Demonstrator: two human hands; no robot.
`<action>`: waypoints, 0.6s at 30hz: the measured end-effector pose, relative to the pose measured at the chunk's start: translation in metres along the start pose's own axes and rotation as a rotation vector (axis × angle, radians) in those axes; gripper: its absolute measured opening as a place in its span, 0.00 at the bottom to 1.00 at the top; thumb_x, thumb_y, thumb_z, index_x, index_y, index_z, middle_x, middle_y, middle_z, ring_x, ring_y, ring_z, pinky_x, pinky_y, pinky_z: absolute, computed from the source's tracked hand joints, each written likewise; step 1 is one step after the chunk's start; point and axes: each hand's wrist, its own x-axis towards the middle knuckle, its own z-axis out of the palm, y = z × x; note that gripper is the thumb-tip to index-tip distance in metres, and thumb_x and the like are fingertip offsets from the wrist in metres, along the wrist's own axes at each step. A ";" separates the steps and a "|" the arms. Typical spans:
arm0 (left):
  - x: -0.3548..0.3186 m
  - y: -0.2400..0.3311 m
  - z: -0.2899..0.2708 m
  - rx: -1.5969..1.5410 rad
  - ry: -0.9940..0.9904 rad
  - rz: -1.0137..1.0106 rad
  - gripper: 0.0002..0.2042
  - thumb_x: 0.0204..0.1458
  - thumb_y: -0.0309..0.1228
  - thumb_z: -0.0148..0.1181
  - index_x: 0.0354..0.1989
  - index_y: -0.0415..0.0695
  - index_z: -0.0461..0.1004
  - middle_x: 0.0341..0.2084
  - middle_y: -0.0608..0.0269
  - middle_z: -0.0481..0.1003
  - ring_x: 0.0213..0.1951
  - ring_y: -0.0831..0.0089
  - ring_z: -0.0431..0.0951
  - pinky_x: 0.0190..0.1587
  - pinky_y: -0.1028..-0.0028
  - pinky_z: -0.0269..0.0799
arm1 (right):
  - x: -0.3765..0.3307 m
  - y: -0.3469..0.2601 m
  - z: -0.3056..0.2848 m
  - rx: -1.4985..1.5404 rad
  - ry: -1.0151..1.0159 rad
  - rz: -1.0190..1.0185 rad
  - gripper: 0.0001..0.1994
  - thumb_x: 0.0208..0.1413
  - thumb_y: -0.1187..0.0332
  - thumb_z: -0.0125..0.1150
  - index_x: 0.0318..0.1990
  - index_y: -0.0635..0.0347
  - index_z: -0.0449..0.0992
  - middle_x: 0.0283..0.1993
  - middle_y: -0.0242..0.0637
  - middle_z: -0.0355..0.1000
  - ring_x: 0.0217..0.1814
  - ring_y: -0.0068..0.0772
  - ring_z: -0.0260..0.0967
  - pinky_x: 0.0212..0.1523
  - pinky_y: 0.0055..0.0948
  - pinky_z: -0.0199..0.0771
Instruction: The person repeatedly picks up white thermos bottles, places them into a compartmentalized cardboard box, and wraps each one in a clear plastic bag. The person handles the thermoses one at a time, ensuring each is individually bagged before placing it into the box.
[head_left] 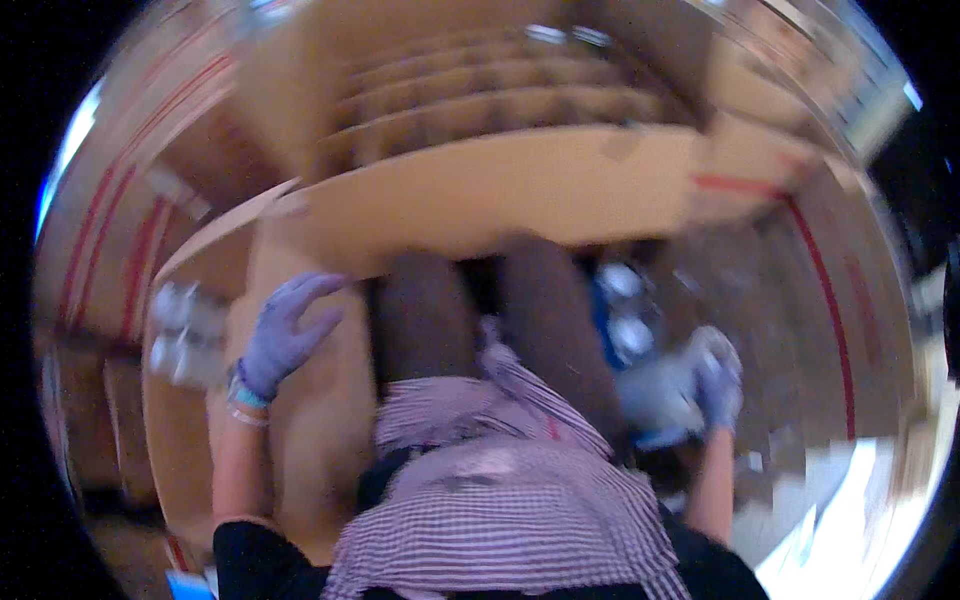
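Observation:
My left hand (292,335), in a thin lilac glove, hovers over the cardboard flap beside my left leg. Its fingers and thumb are spread, with nothing between them. On my right, my right hand (717,388), gloved alike, is closed around a pale, rounded, glassy-looking thing (713,346) that motion blur keeps me from naming. Right beside that hand is a whitish translucent bag or wrap (655,392). Several shiny, clear, round-topped items (625,310) sit in a blue container just past it.
Ahead of my knees stands a large open cardboard box (500,190) with cardboard dividers (480,85) forming rows of cells; shiny tops show at its far end. Clear containers (187,335) are at the left. Cartons with red stripes (815,270) flank both sides.

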 end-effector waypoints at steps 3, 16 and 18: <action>-0.056 -0.073 -0.057 0.012 0.254 -0.255 0.17 0.55 0.32 0.63 0.51 0.39 0.77 0.42 0.55 0.79 0.46 0.63 0.79 0.52 0.67 0.73 | 0.004 0.015 -0.006 -0.011 -0.021 -0.262 0.27 0.60 0.61 0.57 0.65 0.64 0.68 0.66 0.45 0.69 0.67 0.40 0.66 0.67 0.35 0.63; -0.298 -0.422 -0.101 -0.195 1.203 -1.104 0.16 0.57 0.39 0.64 0.49 0.44 0.77 0.35 0.65 0.77 0.35 0.73 0.76 0.37 0.75 0.72 | 0.093 0.086 -0.034 -0.833 0.261 -0.101 0.32 0.54 0.39 0.63 0.41 0.66 0.81 0.36 0.53 0.78 0.36 0.56 0.77 0.36 0.47 0.79; -0.303 -0.472 -0.119 0.264 0.922 -0.963 0.17 0.56 0.37 0.66 0.50 0.43 0.76 0.42 0.61 0.78 0.42 0.67 0.77 0.45 0.73 0.73 | 0.103 0.100 -0.012 -0.330 0.011 -0.245 0.26 0.57 0.55 0.62 0.56 0.67 0.70 0.46 0.49 0.76 0.46 0.45 0.74 0.47 0.41 0.75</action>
